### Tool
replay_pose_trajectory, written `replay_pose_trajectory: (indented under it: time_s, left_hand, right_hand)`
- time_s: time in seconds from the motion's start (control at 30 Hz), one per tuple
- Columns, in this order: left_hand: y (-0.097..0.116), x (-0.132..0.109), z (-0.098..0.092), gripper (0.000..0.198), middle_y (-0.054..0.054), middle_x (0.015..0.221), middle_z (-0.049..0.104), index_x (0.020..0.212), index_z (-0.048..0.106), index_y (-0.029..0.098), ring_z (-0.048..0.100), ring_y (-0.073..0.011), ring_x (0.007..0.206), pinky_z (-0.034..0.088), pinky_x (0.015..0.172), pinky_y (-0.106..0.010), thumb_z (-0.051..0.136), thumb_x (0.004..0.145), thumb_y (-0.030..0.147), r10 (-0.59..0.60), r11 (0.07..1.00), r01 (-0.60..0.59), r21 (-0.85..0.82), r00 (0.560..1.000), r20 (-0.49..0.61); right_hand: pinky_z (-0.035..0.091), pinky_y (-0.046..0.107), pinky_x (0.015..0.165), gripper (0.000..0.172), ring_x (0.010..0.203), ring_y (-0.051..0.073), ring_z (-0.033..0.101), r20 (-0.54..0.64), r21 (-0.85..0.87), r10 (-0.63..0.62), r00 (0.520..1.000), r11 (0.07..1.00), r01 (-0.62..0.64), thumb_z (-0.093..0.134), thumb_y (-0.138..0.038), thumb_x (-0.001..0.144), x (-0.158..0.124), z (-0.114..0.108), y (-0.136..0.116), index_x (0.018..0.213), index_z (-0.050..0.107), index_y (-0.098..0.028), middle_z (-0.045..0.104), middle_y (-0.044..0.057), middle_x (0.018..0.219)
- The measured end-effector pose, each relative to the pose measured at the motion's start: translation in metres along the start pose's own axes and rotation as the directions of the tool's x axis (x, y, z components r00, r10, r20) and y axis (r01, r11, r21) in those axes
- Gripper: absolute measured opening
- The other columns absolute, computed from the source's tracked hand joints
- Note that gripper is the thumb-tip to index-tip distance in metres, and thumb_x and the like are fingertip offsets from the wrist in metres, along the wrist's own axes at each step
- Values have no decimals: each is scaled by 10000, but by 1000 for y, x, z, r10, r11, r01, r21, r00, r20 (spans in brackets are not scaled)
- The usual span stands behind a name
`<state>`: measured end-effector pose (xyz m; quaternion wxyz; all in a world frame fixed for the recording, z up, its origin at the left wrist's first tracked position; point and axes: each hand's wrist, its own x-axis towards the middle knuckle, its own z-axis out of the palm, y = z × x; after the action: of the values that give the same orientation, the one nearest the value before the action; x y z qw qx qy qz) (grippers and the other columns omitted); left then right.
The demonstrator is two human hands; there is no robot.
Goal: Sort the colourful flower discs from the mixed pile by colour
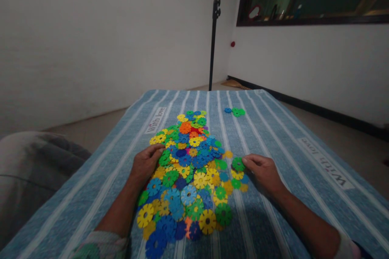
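Observation:
A heap of flower-shaped plastic interlocking discs [200,180] in yellow, blue, green, orange and red spreads along the middle of the cloth. My right hand [263,172], at the right side of the heap, pinches a green interlocking disc [238,164] between thumb and fingers. Below it lie a few loose yellow and green discs. At the heap's left edge is my left hand [146,164], its thumb and fingers closed together beside a green disc [164,158]. Whatever those fingertips hold, if anything, cannot be made out.
Farther back on the striped blue cloth [264,129] sit a small blue disc [227,110] and a green cluster [238,112]. A black stand [213,36] rises behind the table's far edge. Someone's clothed knee [33,170] is at the left.

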<state>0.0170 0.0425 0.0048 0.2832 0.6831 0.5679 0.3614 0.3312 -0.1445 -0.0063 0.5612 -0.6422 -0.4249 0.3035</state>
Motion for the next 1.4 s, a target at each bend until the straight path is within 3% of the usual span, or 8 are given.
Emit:
replay_pose_trajectory:
  time_s: [0.13, 0.27, 0.47, 0.63, 0.8, 1.0, 1.4]
  left_hand:
    - [1, 0, -2, 398, 6, 748, 728, 918, 737, 212, 607, -164, 585, 492, 556, -247, 591, 686, 500, -25, 1000, 25, -8, 1000, 15]
    - [2, 0, -2, 366, 0, 791, 742, 882, 745, 225, 641, -186, 660, 506, 578, -250, 601, 670, 487, -21, 1000, 21, -18, 1000, -5]
    - [5, 0, -5, 403, -13, 856, 754, 862, 744, 215, 656, -201, 678, 514, 548, -258, 605, 640, 520, -53, 998, 53, -45, 999, 6]
    - [2, 2, -6, 357, -16, 922, 762, 838, 758, 243, 685, -240, 834, 547, 713, -286, 614, 645, 507, -41, 999, 41, -18, 999, -10]
    - [-4, 3, -7, 313, -9, 945, 765, 816, 766, 270, 685, -264, 908, 539, 829, -322, 627, 654, 498, -13, 1000, 12, -8, 999, -37]
    - [-5, 3, -7, 315, 1, 914, 765, 799, 764, 281, 692, -256, 892, 543, 831, -311, 631, 634, 515, -49, 998, 48, -28, 999, -19]
    - [-8, 4, -7, 334, -9, 957, 761, 815, 765, 274, 685, -272, 933, 535, 858, -328, 626, 636, 519, -64, 998, 64, -9, 998, -19]
  right_hand:
    - [437, 254, 512, 298, 530, 128, 537, 3, 50, 24, 1000, 998, -24, 660, -435, 766, 4, 0, 5, 707, 709, -147, 621, 13, 577]
    - [425, 236, 453, 320, 456, 109, 509, -30, 20, -2, 1000, 1000, 2, 658, -464, 750, 28, -7, 5, 710, 697, -149, 599, 2, 533]
    - [379, 225, 398, 344, 389, 106, 485, -163, -160, -93, 982, 985, 66, 573, -471, 732, 118, -23, 10, 691, 660, -140, 582, 5, 491]
    - [386, 232, 439, 289, 394, 113, 492, -212, -290, -153, 965, 953, 87, 539, -404, 724, 196, -30, 17, 638, 638, -146, 562, -2, 466]
    - [381, 229, 432, 240, 386, 125, 508, -218, -351, -137, 966, 935, 53, 532, -336, 712, 241, -29, 28, 672, 663, -139, 555, -14, 449]
    - [398, 228, 459, 236, 397, 122, 525, -195, -404, -129, 972, 914, 40, 519, -290, 724, 255, -27, 37, 689, 689, -130, 569, -13, 460]
    - [413, 224, 491, 218, 425, 117, 536, -214, -428, -135, 967, 903, 32, 538, -238, 690, 250, -28, 32, 757, 713, -127, 567, -17, 480]
